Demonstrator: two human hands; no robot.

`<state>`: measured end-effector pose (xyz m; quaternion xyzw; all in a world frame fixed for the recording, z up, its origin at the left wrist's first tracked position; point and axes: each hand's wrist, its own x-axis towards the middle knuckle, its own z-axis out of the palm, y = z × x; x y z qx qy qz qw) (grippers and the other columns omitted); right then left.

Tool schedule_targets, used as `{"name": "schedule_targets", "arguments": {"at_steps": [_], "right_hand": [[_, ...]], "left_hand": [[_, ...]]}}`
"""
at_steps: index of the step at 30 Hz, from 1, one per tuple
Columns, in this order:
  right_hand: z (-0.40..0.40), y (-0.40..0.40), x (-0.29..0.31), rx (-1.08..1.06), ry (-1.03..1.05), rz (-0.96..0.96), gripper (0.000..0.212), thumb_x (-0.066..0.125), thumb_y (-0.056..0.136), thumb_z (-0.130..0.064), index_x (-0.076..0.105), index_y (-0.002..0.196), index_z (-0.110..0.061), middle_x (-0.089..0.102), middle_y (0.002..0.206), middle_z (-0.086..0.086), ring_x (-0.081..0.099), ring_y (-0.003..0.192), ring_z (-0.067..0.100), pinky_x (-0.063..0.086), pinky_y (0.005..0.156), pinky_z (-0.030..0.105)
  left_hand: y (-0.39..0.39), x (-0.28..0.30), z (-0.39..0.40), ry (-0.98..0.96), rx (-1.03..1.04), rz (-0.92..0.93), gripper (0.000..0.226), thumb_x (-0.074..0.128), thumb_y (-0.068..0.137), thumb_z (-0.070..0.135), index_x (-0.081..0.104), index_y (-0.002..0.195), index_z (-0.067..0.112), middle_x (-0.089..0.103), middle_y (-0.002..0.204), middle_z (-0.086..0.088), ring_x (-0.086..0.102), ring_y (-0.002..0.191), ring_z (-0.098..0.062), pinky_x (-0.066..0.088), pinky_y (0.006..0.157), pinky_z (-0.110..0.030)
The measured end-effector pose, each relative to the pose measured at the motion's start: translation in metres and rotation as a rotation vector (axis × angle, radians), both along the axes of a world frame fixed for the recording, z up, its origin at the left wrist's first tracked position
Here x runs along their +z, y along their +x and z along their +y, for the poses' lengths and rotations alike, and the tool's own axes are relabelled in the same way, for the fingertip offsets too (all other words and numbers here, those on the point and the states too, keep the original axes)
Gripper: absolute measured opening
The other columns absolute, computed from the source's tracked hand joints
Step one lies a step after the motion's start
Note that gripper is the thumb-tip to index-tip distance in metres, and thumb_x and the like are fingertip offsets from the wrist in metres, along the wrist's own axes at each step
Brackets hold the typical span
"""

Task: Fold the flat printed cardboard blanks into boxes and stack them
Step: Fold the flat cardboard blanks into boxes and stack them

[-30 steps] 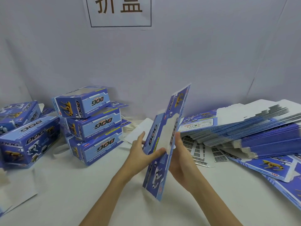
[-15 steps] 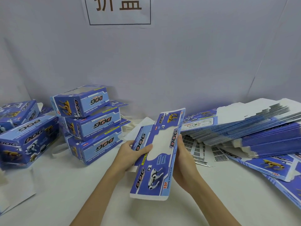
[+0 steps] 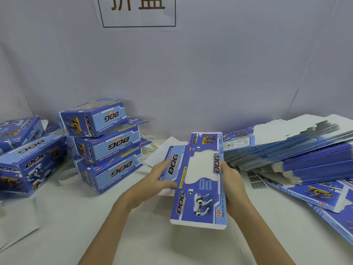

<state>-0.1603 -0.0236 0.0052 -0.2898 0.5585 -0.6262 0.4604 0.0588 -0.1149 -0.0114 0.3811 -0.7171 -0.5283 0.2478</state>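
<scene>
A blue printed cardboard blank (image 3: 200,188) with DOG lettering and a cut-out window is held above the table's middle, its printed face turned up toward me. My left hand (image 3: 152,180) grips its left side panel, thumb on top. Along the blank's right edge my right hand (image 3: 232,186) holds it, fingers mostly hidden beneath. A stack of three folded boxes (image 3: 103,148) stands at the left. A large pile of flat blanks (image 3: 298,152) lies at the right.
More folded boxes (image 3: 24,159) lie at the far left. Loose blanks (image 3: 313,194) and barcode sheets (image 3: 256,180) spread over the right of the white table (image 3: 95,226). White cardboard scraps lie behind the hands. A grey backdrop with a paper sign (image 3: 137,10) rises behind.
The blank was held on edge, nearly upright; it has swung down and now faces up, lying almost flat between both hands. Both hands kept their hold.
</scene>
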Motion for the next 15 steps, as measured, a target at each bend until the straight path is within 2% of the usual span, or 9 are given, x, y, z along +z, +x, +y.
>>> {"name": "schedule_targets", "arguments": {"at_steps": [1, 2, 3, 5, 9, 12, 15], "right_hand": [[0.0, -0.005, 0.0, -0.015, 0.017, -0.006, 0.04, 0.046, 0.113, -0.036, 0.062, 0.092, -0.005, 0.076, 0.066, 0.005, 0.075, 0.053, 0.019, 0.051, 0.04, 0.023], [0.001, -0.01, 0.0, -0.025, 0.034, -0.011, 0.04, 0.047, 0.113, -0.034, 0.063, 0.09, -0.005, 0.075, 0.062, 0.005, 0.073, 0.049, 0.018, 0.05, 0.037, 0.022], [0.001, -0.013, 0.0, -0.029, 0.049, -0.017, 0.039, 0.047, 0.112, -0.032, 0.064, 0.089, -0.005, 0.073, 0.059, 0.005, 0.071, 0.045, 0.017, 0.048, 0.035, 0.022], [0.002, -0.018, -0.001, -0.021, 0.07, -0.036, 0.039, 0.048, 0.112, -0.031, 0.064, 0.088, -0.005, 0.071, 0.054, 0.006, 0.068, 0.04, 0.017, 0.046, 0.033, 0.021], [0.002, -0.023, 0.0, -0.005, 0.088, -0.056, 0.039, 0.049, 0.112, -0.031, 0.063, 0.086, -0.007, 0.07, 0.052, 0.005, 0.067, 0.038, 0.016, 0.045, 0.031, 0.021], [0.002, -0.022, -0.003, 0.031, 0.064, -0.115, 0.037, 0.047, 0.112, -0.036, 0.069, 0.097, -0.01, 0.077, 0.067, 0.008, 0.074, 0.051, 0.02, 0.052, 0.037, 0.027], [-0.002, -0.023, -0.008, 0.067, -0.017, -0.241, 0.042, 0.039, 0.114, -0.039, 0.069, 0.124, -0.012, 0.082, 0.101, 0.011, 0.081, 0.079, 0.026, 0.062, 0.055, 0.034]], "left_hand": [[0.003, 0.0, 0.0, -0.022, -0.075, -0.047, 0.075, 0.075, 0.094, 0.034, 0.034, 0.154, 0.053, 0.019, 0.166, 0.02, 0.04, 0.14, 0.001, 0.053, 0.092, -0.015], [0.006, 0.0, 0.001, -0.047, -0.132, -0.072, 0.074, 0.079, 0.091, 0.039, 0.039, 0.15, 0.059, 0.01, 0.165, 0.026, 0.031, 0.142, 0.008, 0.05, 0.094, -0.01], [0.009, 0.002, 0.002, -0.069, -0.171, -0.081, 0.072, 0.083, 0.085, 0.047, 0.045, 0.145, 0.062, 0.01, 0.163, 0.032, 0.028, 0.139, 0.016, 0.046, 0.096, -0.007], [0.011, 0.004, 0.005, -0.124, -0.203, -0.12, 0.068, 0.087, 0.077, 0.055, 0.054, 0.135, 0.065, 0.019, 0.162, 0.032, 0.026, 0.139, 0.022, 0.042, 0.102, -0.008], [0.011, 0.008, 0.005, -0.176, -0.147, -0.132, 0.052, 0.086, 0.076, 0.05, 0.067, 0.125, 0.059, 0.046, 0.153, 0.026, 0.041, 0.139, 0.012, 0.049, 0.1, -0.014], [0.013, 0.009, 0.005, -0.133, -0.154, -0.104, 0.046, 0.081, 0.079, 0.051, 0.071, 0.124, 0.054, 0.057, 0.142, 0.028, 0.049, 0.133, 0.012, 0.054, 0.098, -0.019], [0.013, 0.012, 0.007, -0.107, -0.177, -0.076, 0.033, 0.071, 0.09, 0.055, 0.072, 0.123, 0.051, 0.064, 0.134, 0.029, 0.051, 0.132, 0.012, 0.05, 0.095, -0.013]]}}
